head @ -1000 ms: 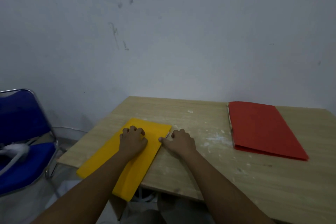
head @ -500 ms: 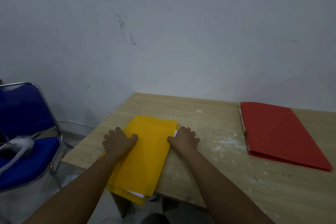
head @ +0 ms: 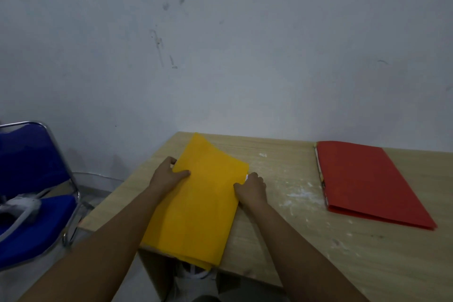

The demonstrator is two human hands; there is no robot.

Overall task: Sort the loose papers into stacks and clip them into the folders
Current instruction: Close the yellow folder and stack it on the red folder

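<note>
The yellow folder [head: 201,203] lies closed at the table's [head: 294,240] near-left corner, its end overhanging the edge. The left hand [head: 166,175] pinches its left edge, and the right hand [head: 252,187] curls on its right edge, where a sliver of white paper [head: 246,176] shows. Farther right lies a closed red folder [head: 367,181]. No loose papers show, so the job looks nearly done

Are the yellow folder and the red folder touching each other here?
Apart. The head view shows a wide strip of bare table between the yellow folder and the red folder.
</note>
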